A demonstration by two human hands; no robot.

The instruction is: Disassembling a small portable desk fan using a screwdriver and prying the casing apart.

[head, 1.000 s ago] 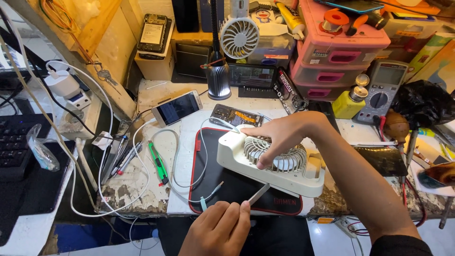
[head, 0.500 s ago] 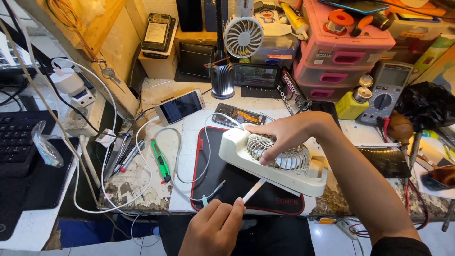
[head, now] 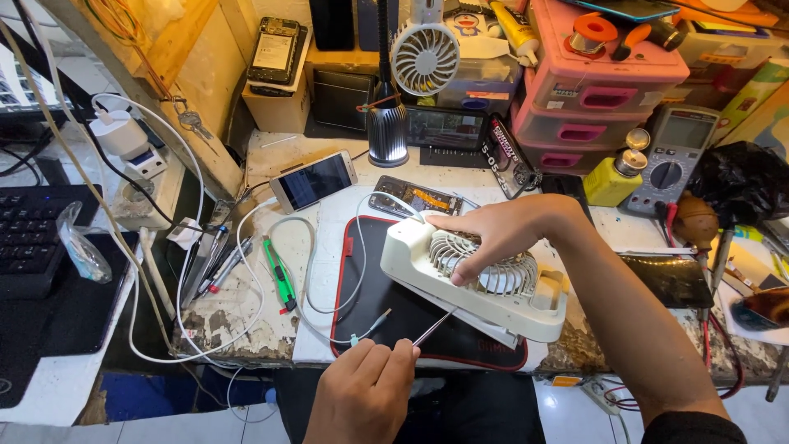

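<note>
A cream-white small fan housing (head: 493,300) with a round grille lies tilted on a black mat with a red border (head: 370,279). My right hand (head: 493,234) presses down on the top of the grille, fingers spread over it. My left hand (head: 362,395), at the table's front edge, pinches a thin metal-shafted screwdriver (head: 431,327). Its tip points up and to the right, at the fan's lower front edge. The handle is hidden in my fingers.
A smartphone (head: 312,181) and an opened phone (head: 415,197) lie behind the mat. A green-handled tool (head: 279,275) and a white cable (head: 329,271) lie to its left. Behind stand a lamp (head: 386,123), pink drawers (head: 592,90), a multimeter (head: 670,160) and a yellow bottle (head: 612,177).
My left hand and the screwdriver have shifted slightly left along the fan's lower edge. My right hand stays on the grille.
</note>
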